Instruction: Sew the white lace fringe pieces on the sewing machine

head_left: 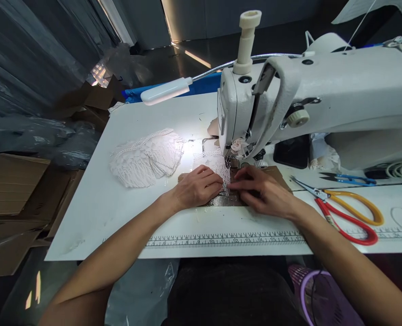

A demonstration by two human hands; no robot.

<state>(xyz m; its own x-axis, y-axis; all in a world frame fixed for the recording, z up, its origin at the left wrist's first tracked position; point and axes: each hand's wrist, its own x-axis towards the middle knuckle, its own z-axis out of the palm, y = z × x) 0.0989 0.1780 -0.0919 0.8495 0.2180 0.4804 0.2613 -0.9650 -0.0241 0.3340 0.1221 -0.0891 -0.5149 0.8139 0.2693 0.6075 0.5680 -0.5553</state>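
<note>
The white lace strip (212,160) seemed to be getting lined up at the white metal sewing machine (350,86). Next, it likely needed holding steady. It lay under the bent, close fingers of the bare left hand (200,185), just beside the partly spread fingers of the bare right hand (262,189). Pinching was too hidden to tell.

white glare beneath the lamp (167,92), dimness beyond, wide-angle distortion toward the edges
</note>
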